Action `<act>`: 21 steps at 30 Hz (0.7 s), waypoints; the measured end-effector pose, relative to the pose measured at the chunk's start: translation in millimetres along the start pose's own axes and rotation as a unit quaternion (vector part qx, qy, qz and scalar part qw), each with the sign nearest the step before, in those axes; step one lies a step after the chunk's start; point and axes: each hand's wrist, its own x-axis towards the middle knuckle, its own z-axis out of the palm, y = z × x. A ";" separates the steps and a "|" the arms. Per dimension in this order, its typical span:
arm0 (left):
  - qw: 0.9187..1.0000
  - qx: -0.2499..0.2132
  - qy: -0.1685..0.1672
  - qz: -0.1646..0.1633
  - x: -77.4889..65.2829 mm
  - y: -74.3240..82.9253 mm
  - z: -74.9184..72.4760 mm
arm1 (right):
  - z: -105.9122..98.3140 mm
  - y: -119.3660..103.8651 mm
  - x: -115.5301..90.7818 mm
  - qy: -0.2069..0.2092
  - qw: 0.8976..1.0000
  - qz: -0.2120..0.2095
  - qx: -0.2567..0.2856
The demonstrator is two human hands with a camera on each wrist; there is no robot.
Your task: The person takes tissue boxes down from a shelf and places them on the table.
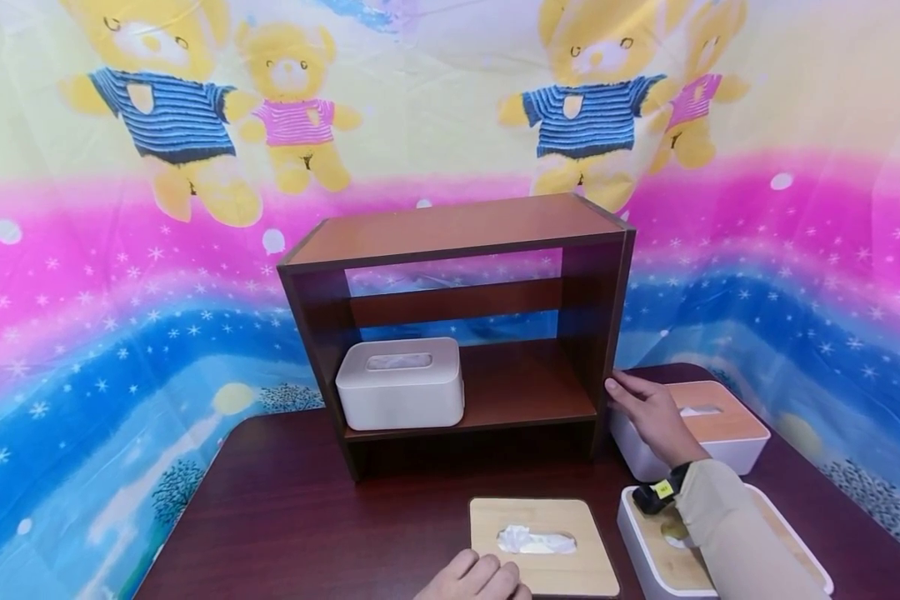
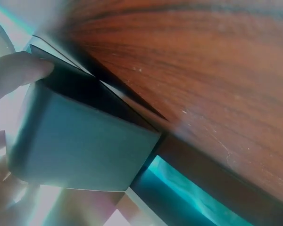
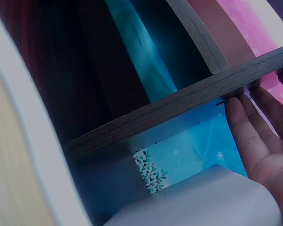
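Observation:
My left hand [image 1: 480,579] holds the near left edge of a dark-sided tissue box with a pale wooden lid [image 1: 596,558]. In the left wrist view the thumb [image 2: 23,68] lies over the rim of the box [image 2: 85,141], and the other fingers are partly out of frame. White tissue shows in its slot. My right hand [image 1: 656,417], fingers fairly straight, touches the outer right side of a brown wooden shelf [image 1: 461,233]. In the right wrist view the fingertips [image 3: 238,113] meet the shelf's side panel [image 3: 179,101].
A white tissue box [image 1: 401,387] sits on the shelf's left part. Right of the shelf stand a white tissue box with an orange-brown lid [image 1: 727,425] and, nearer, another with a pale wooden lid [image 1: 783,533], under the right forearm. A printed bear cloth [image 1: 435,100] hangs behind the table [image 1: 270,517].

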 end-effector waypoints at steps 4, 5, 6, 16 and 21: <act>1.000 -0.001 -0.002 -0.006 5.4 -1.0 -5.0 | 0.5 -0.9 0.4 0.004 1.000 -0.002 0.004; 1.000 -0.003 -0.002 -0.006 6.4 -0.8 -5.9 | 0.7 -1.0 0.7 0.005 1.000 -0.005 0.008; 1.000 -0.006 -0.003 -0.004 7.0 -0.4 -6.4 | 0.8 -1.2 0.9 0.007 1.000 -0.008 0.012; 0.999 -0.028 -0.016 -0.012 5.7 7.7 -5.4 | 0.7 -0.2 1.9 0.012 1.000 -0.020 0.020; 0.998 -0.041 -0.028 -0.038 2.9 15.1 -3.0 | 0.5 0.5 2.6 0.012 1.000 -0.022 0.015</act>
